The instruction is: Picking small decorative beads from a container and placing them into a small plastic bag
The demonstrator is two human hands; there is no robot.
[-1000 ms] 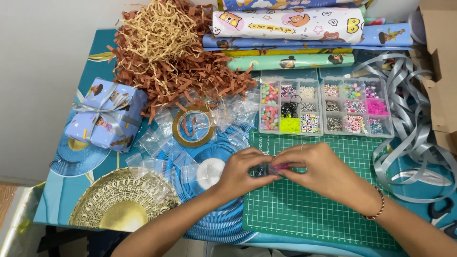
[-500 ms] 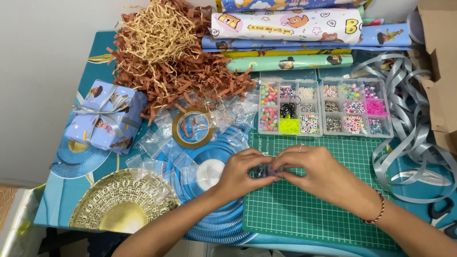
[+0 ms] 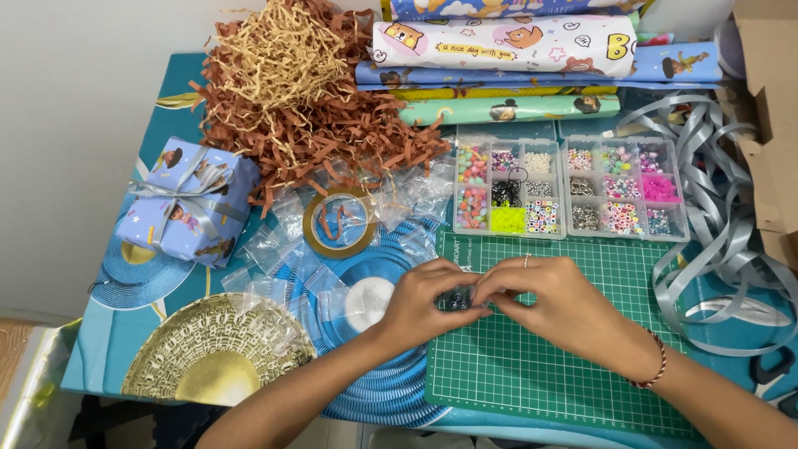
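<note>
Pinching a small cluster of dark beads point(image 3: 456, 299) between both hands | left hand point(image 3: 424, 301) and right hand point(image 3: 555, 301) fingertips closed on it | over green cutting mat point(image 3: 540, 374) | bead boxes point(image 3: 569, 187) behind.

Along the far edge of my table lie rolls of patterned gift wrap point(image 3: 507, 46), stacked one against another. To their left sits a heap of shredded paper filler point(image 3: 291, 91), tan strands on top of brown. Just in front of the rolls, two clear bead organizers stand side by side: the left bead box point(image 3: 509, 187) and the right bead box point(image 3: 623, 187). A wrapped gift box point(image 3: 187, 199) tied with silver ribbon rests at my left. A roll of clear tape point(image 3: 339, 222) lies among small clear plastic bags point(image 3: 278, 241). Loose silver ribbon point(image 3: 723, 208) tangles at my right, beside a cardboard box point(image 3: 769, 116). Near me are a gold doily point(image 3: 212, 357) and the green cutting mat point(image 3: 565, 374).
</note>
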